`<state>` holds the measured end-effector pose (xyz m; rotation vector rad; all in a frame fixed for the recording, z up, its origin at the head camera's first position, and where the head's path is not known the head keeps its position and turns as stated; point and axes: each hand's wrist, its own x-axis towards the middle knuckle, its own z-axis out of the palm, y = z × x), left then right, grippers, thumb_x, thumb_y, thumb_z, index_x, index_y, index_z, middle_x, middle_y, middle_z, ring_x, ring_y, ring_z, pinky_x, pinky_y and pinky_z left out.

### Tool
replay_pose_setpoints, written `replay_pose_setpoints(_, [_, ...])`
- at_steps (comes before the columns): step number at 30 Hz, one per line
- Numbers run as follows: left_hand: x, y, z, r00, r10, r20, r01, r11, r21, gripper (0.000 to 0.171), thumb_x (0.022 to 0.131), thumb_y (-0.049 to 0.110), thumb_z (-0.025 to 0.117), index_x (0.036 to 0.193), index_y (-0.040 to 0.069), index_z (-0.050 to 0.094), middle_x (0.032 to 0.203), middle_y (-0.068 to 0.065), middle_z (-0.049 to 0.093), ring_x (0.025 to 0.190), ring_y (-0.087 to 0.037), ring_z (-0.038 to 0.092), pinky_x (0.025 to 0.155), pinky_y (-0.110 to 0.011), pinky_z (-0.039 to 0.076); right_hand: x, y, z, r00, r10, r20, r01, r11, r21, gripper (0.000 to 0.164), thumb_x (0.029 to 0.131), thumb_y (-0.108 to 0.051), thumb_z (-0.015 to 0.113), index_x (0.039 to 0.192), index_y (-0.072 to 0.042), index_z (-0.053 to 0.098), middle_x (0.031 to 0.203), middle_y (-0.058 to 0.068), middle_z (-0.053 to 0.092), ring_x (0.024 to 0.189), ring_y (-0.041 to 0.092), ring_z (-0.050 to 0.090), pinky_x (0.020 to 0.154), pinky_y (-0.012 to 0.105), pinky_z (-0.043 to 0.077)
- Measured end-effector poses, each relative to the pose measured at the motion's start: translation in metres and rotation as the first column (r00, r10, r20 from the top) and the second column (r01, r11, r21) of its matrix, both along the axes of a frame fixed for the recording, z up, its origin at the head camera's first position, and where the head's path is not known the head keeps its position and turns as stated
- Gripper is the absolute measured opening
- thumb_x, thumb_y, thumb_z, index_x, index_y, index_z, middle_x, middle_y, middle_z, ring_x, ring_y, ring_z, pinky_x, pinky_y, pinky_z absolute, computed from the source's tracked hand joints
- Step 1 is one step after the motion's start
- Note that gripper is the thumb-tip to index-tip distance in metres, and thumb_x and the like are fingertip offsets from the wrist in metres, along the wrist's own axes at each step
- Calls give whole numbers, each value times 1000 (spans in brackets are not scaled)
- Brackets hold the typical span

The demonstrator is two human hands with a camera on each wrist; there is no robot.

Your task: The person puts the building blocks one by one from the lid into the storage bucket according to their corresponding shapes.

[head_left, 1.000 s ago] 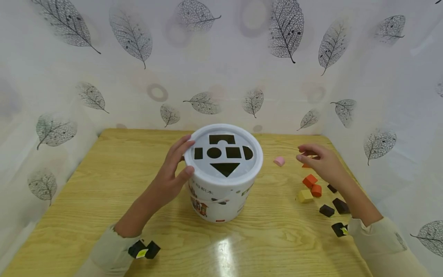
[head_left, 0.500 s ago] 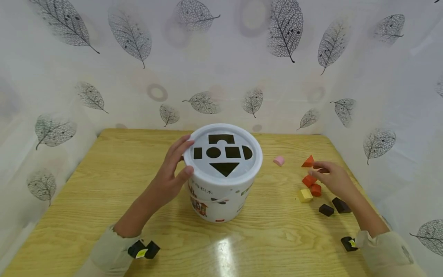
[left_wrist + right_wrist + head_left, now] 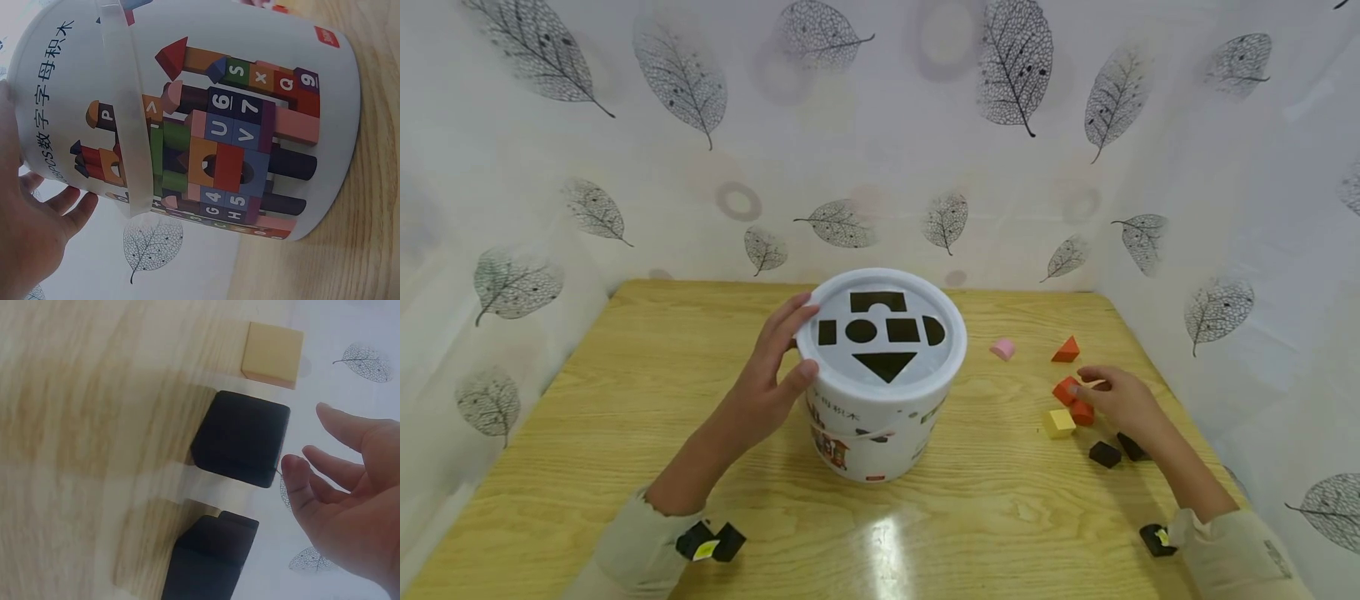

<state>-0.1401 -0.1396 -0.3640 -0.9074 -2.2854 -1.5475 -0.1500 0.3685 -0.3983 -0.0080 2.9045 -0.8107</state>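
A white bucket [image 3: 880,442] stands on the wooden table, its lid [image 3: 827,367] cut with shaped holes. My left hand [image 3: 773,358] rests against its left side, fingers along the lid's rim and thumb at the near edge. In the left wrist view, printed toy blocks cover the bucket wall [image 3: 219,119]. My right hand [image 3: 1122,402] hovers at the red block [image 3: 1064,390] and red cylinder block [image 3: 1082,414], thumb tip overlapping them, fingers loosely bent and apart. A yellow block [image 3: 1060,424] lies just in front. In the right wrist view, no block sits between the fingers.
Behind the red blocks lies an orange triangular block [image 3: 1066,350], with a pink half-round block [image 3: 1003,349] to its left. Dark blocks [image 3: 1105,454] lie below the right hand. Leaf-patterned curtains [image 3: 880,150] border the table [image 3: 662,333] at the back and sides.
My right hand has come down toward me, from over the orange triangular block to the red blocks. That triangular block now shows fully. My left hand stays on the bucket.
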Motion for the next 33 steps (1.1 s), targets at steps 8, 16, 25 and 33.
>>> replay_pose_setpoints(8, [0, 0, 0, 1000, 0, 9, 0, 1000, -7, 62, 105, 50, 46, 159, 25, 29, 168, 2, 14, 146, -23, 30, 112, -36, 37, -2, -3, -6, 1000, -21, 23, 21, 999, 37, 60, 100, -35, 64, 140, 8, 51, 136, 32, 55, 112, 46, 57, 81, 49, 56])
replay_pose_setpoints(16, [2, 0, 1, 1000, 0, 10, 0, 1000, -5, 62, 105, 48, 47, 159, 24, 29, 168, 2, 14, 147, -23, 29, 112, -29, 36, -4, -2, -10, 1000, -9, 17, 9, 999, 31, 58, 98, -30, 66, 139, 8, 51, 130, 31, 57, 110, 44, 58, 78, 46, 55])
replay_pose_setpoints(25, [0, 0, 1, 1000, 5, 1, -5, 1000, -5, 63, 104, 51, 46, 159, 23, 30, 168, 1, 15, 145, -22, 31, 111, -28, 36, -7, -1, -13, 1000, -22, -16, 23, 999, 41, 54, 98, -26, 66, 138, 8, 53, 125, 30, 61, 103, 40, 60, 69, 35, 52])
replay_pose_setpoints(33, [-2, 0, 1, 1000, 7, -2, -7, 1000, -2, 62, 105, 49, 46, 159, 23, 30, 168, 1, 15, 146, -22, 30, 111, -26, 35, -6, -5, -6, 998, -60, -17, 61, 998, 29, 57, 101, -34, 60, 142, 5, 51, 124, 28, 60, 102, 37, 58, 67, 33, 50])
